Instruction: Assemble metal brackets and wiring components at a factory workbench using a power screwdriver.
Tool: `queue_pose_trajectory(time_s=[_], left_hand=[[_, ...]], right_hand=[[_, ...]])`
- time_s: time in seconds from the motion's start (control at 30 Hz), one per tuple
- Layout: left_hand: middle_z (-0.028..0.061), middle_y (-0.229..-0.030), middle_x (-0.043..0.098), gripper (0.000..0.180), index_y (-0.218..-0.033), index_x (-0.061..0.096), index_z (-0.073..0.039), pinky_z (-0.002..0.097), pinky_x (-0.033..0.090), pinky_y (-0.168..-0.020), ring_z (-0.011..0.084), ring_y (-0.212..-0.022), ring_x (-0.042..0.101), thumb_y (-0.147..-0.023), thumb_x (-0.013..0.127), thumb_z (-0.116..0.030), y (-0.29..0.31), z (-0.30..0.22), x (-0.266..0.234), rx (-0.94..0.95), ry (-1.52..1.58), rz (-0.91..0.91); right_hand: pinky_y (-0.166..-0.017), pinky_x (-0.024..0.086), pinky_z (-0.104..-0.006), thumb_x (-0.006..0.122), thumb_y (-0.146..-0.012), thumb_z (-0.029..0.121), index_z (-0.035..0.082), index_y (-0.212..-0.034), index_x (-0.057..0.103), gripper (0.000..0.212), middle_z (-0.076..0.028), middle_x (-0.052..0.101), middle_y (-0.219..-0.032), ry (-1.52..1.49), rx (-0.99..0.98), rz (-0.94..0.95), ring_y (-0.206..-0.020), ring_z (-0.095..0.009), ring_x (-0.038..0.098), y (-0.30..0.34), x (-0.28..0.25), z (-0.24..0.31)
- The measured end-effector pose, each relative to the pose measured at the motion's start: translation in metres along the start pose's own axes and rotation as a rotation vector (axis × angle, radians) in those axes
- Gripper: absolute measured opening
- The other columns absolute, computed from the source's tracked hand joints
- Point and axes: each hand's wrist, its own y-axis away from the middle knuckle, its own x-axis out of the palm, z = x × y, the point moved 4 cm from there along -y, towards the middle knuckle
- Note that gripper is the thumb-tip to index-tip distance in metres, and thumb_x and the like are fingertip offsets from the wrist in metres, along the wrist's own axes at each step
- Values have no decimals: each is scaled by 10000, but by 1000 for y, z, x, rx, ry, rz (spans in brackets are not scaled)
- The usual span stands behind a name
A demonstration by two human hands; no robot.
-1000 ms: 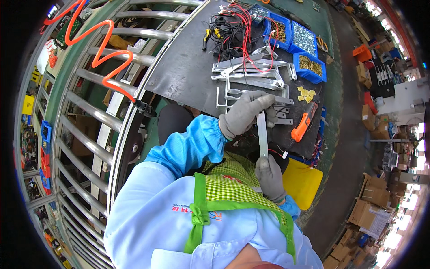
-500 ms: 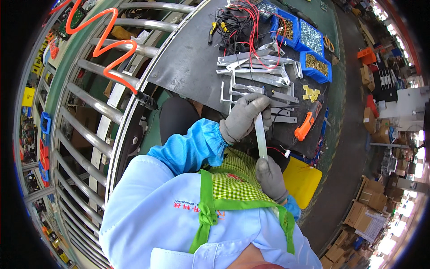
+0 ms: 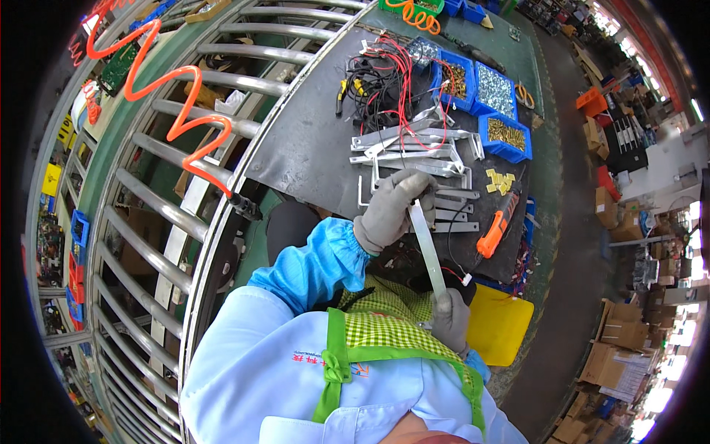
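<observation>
A flat silver metal bracket (image 3: 427, 251) spans my two grey-gloved hands. My left hand (image 3: 393, 210) is closed round its upper end, with fingers curled over it. Lower down, near the apron, my right hand (image 3: 450, 320) grips the other end. A thin cable ending in a white connector (image 3: 466, 279) hangs beside the bracket; where it begins is hidden near my left hand. Beyond my left hand lies a pile of similar bent metal brackets (image 3: 414, 148) on the dark worktable (image 3: 296, 152).
Black and red cables (image 3: 377, 85) lie heaped behind the brackets. Blue bins hold brass screws (image 3: 506, 133) and silver fasteners (image 3: 494, 90). An orange electric screwdriver (image 3: 497, 228) lies right, near yellow pieces (image 3: 500, 181). An orange coiled hose (image 3: 177, 129) hangs over the left rollers (image 3: 166, 203).
The view has shifted slightly. My left hand sits a little lower and to the left, and my right hand lower. Both keep hold of the bracket.
</observation>
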Motion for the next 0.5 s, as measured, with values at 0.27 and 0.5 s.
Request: queue_pose_trajectory(time_s=[0.27,0.5], left_hand=[[41,-712,536,323,-1040,571,-23,311,485,-563,149,-576,517,-955,576,-335,9,7,-2,19,180,35],[43,-674,520,289,-1021,576,-32,325,502,-576,162,-596,554,-962,533,-311,9,7,-7,16,160,53]], right_hand=[[-491,397,-356,449,-1022,333,13,-847,579,387,-124,530,-630,49,76,173,-496,-233,518,-5,-12,12],[-521,429,-392,449,-1019,351,9,-843,560,400,-150,551,-642,67,33,175,-546,-295,568,-7,-7,19]])
